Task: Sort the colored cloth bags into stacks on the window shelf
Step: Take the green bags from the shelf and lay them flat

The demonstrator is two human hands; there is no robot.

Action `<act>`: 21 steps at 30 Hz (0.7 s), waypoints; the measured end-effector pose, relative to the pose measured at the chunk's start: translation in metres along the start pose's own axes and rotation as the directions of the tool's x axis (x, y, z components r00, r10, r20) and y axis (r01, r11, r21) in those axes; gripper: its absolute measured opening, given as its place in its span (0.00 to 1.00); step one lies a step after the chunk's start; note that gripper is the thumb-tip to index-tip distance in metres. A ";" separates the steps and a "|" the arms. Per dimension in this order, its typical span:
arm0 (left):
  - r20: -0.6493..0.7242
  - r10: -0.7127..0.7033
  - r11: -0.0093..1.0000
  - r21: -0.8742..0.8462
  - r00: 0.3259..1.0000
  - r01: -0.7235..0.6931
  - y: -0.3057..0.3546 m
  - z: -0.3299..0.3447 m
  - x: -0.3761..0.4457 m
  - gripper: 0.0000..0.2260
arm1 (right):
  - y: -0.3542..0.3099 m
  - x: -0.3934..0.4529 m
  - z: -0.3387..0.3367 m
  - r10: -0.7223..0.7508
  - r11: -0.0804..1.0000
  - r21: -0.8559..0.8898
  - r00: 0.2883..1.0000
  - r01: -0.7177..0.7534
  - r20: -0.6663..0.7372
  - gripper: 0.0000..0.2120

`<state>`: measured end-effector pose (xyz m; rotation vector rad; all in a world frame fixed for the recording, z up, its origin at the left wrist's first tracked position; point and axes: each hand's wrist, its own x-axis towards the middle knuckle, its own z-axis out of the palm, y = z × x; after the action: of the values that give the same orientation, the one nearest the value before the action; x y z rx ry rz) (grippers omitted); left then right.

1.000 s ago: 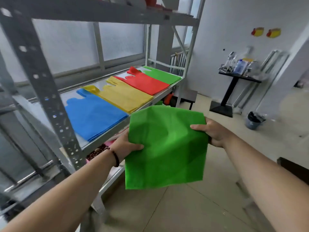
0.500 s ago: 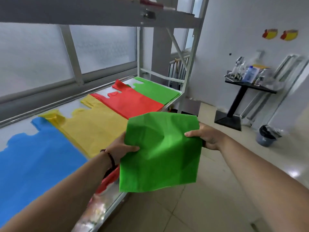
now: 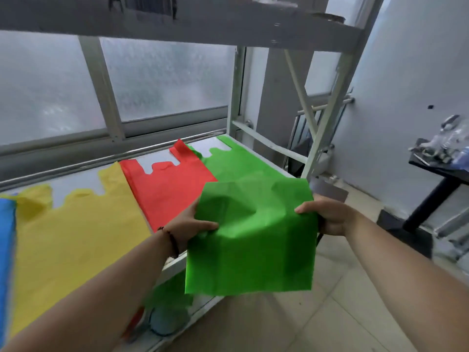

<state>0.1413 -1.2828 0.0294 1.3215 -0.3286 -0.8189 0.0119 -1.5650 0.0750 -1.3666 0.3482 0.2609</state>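
Observation:
I hold a green cloth bag [image 3: 253,237] by its two upper corners, hanging in front of the shelf's edge. My left hand [image 3: 193,224] pinches its left side and my right hand [image 3: 327,214] grips its right side. On the window shelf [image 3: 162,158] lie flat stacks in a row: a blue stack [image 3: 6,250] at the far left, a yellow stack [image 3: 73,237], a red stack [image 3: 167,189] and a green stack [image 3: 236,166] at the right end. The held bag covers the near part of the green stack.
Metal rack posts and a diagonal brace [image 3: 327,118] stand at the shelf's right end, with an upper shelf [image 3: 203,24] overhead. More bags, green and red, lie on the lower shelf [image 3: 167,308]. A black side table [image 3: 441,171] with bottles stands at the right on the tiled floor.
The view has moved closer to the shelf and toward its right end. Both hands carried the green bag up and forward, now overlapping the green stack's near edge.

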 end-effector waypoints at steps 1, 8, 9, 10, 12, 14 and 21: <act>-0.025 0.007 1.000 -0.008 1.000 -0.007 -0.001 0.008 0.013 0.33 | -0.009 0.012 -0.017 0.016 1.000 -0.018 0.999 -0.015 0.029 0.27; -0.180 -0.109 0.993 -0.068 0.978 0.098 0.000 0.054 0.095 0.25 | -0.063 0.091 -0.113 0.068 0.998 -0.020 0.965 -0.065 0.253 0.25; -0.195 -0.128 0.991 -0.051 0.972 0.121 0.002 0.056 0.102 0.23 | -0.069 0.101 -0.118 0.064 0.998 -0.023 0.963 -0.060 0.260 0.25; -0.205 -0.142 0.990 -0.037 0.968 0.138 0.006 0.057 0.109 0.21 | -0.074 0.112 -0.122 0.059 0.998 -0.026 0.961 -0.054 0.269 0.24; -0.247 -0.143 0.989 -0.007 0.958 0.146 0.013 0.058 0.129 0.20 | -0.088 0.139 -0.134 0.068 0.998 -0.019 0.944 -0.066 0.322 0.23; -0.279 -0.122 0.991 0.016 0.953 0.131 0.024 0.056 0.150 0.22 | -0.102 0.166 -0.141 0.072 0.997 -0.032 0.927 -0.065 0.368 0.22; -0.472 0.277 0.958 0.067 0.837 -0.279 0.076 0.034 0.214 0.33 | -0.181 0.249 -0.153 -0.111 0.992 -0.010 0.903 0.127 0.415 0.20</act>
<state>0.2924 -1.4532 0.0600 1.3833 -0.1181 -0.2291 0.2958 -1.7539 0.1168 -1.3237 -0.0960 0.4481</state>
